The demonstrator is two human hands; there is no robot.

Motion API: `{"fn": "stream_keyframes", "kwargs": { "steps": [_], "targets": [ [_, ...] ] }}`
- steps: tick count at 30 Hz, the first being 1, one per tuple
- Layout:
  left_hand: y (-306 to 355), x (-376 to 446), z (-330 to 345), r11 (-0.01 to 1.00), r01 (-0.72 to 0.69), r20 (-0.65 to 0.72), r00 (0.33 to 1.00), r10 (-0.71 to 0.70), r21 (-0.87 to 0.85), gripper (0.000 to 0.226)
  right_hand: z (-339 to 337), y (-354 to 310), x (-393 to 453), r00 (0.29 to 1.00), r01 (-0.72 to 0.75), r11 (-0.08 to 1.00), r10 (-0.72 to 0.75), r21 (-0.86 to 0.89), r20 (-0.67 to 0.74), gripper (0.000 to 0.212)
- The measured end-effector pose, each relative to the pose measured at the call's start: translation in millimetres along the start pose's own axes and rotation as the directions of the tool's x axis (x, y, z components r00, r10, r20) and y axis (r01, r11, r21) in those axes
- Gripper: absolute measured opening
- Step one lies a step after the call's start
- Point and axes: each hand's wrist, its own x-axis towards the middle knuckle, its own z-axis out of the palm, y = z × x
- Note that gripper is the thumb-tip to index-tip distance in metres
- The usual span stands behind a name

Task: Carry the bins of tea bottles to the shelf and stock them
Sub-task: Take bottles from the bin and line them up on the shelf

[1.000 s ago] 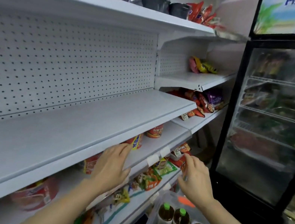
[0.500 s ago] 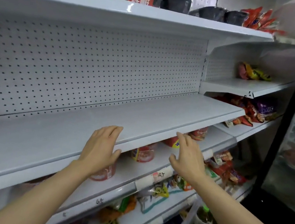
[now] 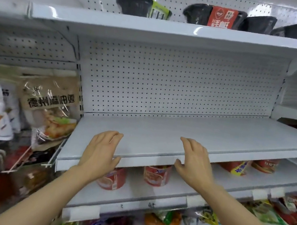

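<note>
A bare white metal shelf [image 3: 209,135] with a pegboard back runs across the middle of the view. My left hand [image 3: 100,150] hovers at the shelf's front lip with fingers spread and relaxed, holding nothing. To its right, my right hand [image 3: 194,162] is also over the front lip, fingers loosely bent and empty. Whether either hand touches the shelf is unclear. No bin and no tea bottles are in view.
Black bowls [image 3: 210,16] line the shelf above. Red noodle cups [image 3: 156,174] stand on the shelf below, with snack packets [image 3: 200,220] lower down. Large snack bags [image 3: 50,103] hang at the left.
The view has swung left and up: the fridge and the bin of green-capped bottles have left the frame. Both hands rose from below the shelf edge to its front lip.
</note>
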Motion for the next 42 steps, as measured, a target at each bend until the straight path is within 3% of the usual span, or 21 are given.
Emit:
{"fn": "stream_keyframes", "kwargs": {
  "steps": [13,21,28,34,42],
  "targets": [
    [-53.9,-93.4,-58.1,0.933,0.271,0.056,0.955,-0.291,0.235,0.065,40.5,-98.6,35.2,0.93,0.34,0.908,-0.363,0.243,0.055,0.069],
    [-51.5,-178.1,-79.6,0.789,0.464,0.093,0.837,-0.54,0.402,0.066,62.2,-152.5,21.2,0.826,0.493,0.775,-0.56,0.394,0.068,0.068],
    [-45.1,-256.7,-89.6,0.652,0.589,0.118,0.693,-0.712,0.478,0.062,86.6,-200.4,-13.6,0.703,0.578,0.647,-0.704,0.497,0.1,0.065],
    [-24.0,-325.5,-75.4,0.521,0.706,0.146,0.521,-0.841,0.48,0.067,117.6,-235.7,-63.4,0.584,0.592,0.554,-0.796,0.585,0.162,0.067],
    [-26.6,-425.2,-27.8,0.394,0.783,0.241,0.314,-0.918,0.481,0.058,182.4,-285.4,-127.1,0.399,0.63,0.514,-0.857,0.582,0.325,0.07]
  ]
}}
